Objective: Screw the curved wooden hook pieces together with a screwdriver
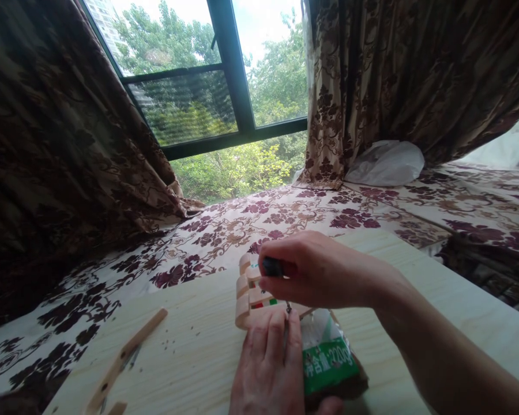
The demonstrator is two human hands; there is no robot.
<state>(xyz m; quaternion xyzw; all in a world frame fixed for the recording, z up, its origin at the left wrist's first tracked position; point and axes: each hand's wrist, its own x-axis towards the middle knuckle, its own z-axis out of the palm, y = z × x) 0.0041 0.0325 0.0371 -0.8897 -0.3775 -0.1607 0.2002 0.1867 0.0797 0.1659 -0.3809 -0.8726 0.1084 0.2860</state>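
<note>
My right hand (313, 268) is closed round the dark, rounded handle of a screwdriver-like tool (272, 266). Below that hand a small dark metal part (289, 308) shows beside my left fingertips; whether it belongs to the tool or is a screw, I cannot tell. Stretched out flat, the fingers of my left hand (268, 363) press on the near side of a pale wooden piece with rounded ends (243, 311). Red and green patches show between its slats. Under and beside both hands lies a green and white packet marked 220g (328, 360).
A light wooden board (190, 357) carries everything. On its left lies a slim wooden strip with dark holes (123, 357), with thin metal parts beside it and dark crumbs nearby. Beyond spread a floral cloth (225, 230), patterned curtains (324, 115), a white plastic bag (387, 163) and a window (237, 86).
</note>
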